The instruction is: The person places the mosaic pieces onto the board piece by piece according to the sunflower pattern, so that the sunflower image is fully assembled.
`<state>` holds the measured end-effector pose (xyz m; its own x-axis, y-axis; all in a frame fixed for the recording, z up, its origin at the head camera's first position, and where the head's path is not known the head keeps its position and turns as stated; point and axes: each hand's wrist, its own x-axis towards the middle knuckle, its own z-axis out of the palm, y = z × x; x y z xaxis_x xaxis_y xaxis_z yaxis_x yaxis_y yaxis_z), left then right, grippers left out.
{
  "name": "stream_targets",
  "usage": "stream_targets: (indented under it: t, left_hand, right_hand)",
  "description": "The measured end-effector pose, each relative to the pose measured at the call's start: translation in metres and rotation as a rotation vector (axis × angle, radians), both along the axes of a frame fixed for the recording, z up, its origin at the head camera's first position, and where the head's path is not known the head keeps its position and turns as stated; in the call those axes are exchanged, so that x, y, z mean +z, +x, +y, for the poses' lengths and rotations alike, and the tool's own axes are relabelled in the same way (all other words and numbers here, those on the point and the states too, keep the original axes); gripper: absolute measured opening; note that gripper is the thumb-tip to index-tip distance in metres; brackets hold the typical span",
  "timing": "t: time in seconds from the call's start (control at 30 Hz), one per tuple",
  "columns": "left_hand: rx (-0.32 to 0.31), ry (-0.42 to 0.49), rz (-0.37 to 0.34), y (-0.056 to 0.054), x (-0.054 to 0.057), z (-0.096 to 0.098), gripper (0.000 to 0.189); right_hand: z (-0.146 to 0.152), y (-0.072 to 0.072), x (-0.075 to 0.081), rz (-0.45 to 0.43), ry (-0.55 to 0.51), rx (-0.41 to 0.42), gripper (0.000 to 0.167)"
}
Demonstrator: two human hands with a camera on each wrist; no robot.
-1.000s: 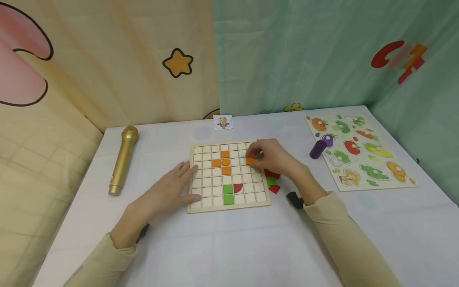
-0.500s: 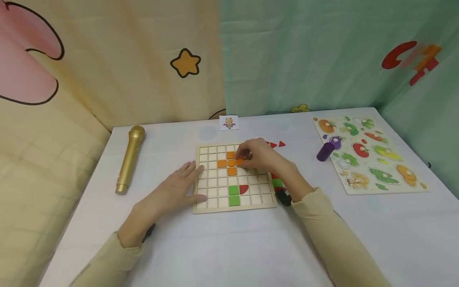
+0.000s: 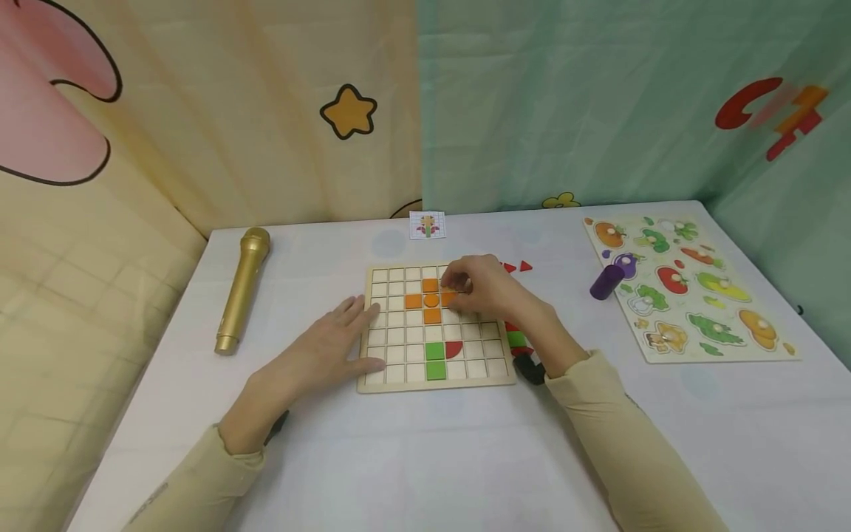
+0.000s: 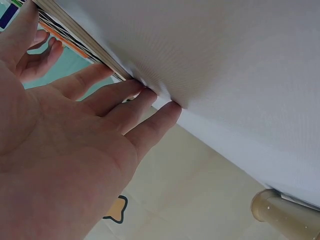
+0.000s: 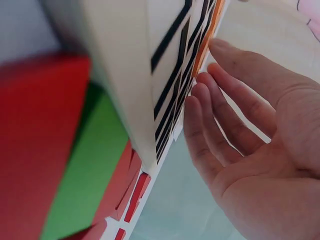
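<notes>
A wooden grid board [image 3: 397,337] lies on the white table. Orange squares stand around an orange circle [image 3: 431,301] on it, while two green squares [image 3: 435,360] and a red quarter-round piece [image 3: 453,349] sit nearer the front. My left hand [image 3: 315,355] rests at the board's left edge, fingers fairly straight; in the left wrist view the fingertips [image 4: 172,107] touch the table beside the edge. With thumb and fingertips, my right hand [image 3: 495,284] pinches an orange square tile [image 3: 448,299] just right of the circle. That hand partly covers the tile and the board's upper right.
Red and green pieces [image 3: 515,339] lie beside the board's right edge, with red triangles [image 3: 526,266] behind. A small pattern card [image 3: 427,224] is at the back. A gold microphone [image 3: 242,292] lies left; a purple cylinder [image 3: 607,282] touches a vegetable puzzle board [image 3: 691,295] at right.
My right hand has carried the orange square leftward across the board to the spot beside the orange circle. The left hand keeps its place at the board's edge; the head view has shifted slightly.
</notes>
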<state>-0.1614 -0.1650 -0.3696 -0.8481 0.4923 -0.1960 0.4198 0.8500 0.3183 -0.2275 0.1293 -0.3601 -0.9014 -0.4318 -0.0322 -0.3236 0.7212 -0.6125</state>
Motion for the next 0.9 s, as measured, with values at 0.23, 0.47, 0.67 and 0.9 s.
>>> stream_targets:
  t: [0.23, 0.47, 0.67, 0.9]
  left_hand:
    - [-0.006, 0.0, 0.006, -0.0004, -0.0004, -0.001, 0.092]
    - [-0.012, -0.001, 0.006, -0.0003, 0.0008, -0.0006, 0.091]
    - [-0.004, -0.003, 0.003, 0.0006, 0.0023, 0.0004, 0.091]
    - [-0.007, -0.004, 0.012, 0.0009, 0.0021, 0.0009, 0.092]
  right_hand:
    - [-0.0072, 0.0024, 0.0005, -0.013, -0.049, 0.049, 0.019]
    - [-0.0095, 0.0044, -0.0015, -0.035, -0.046, 0.063, 0.017]
    - [-0.0083, 0.0028, -0.0029, 0.035, -0.018, 0.037, 0.025]
    - [-0.0072, -0.0006, -0.0051, 0.033, 0.034, 0.09, 0.038]
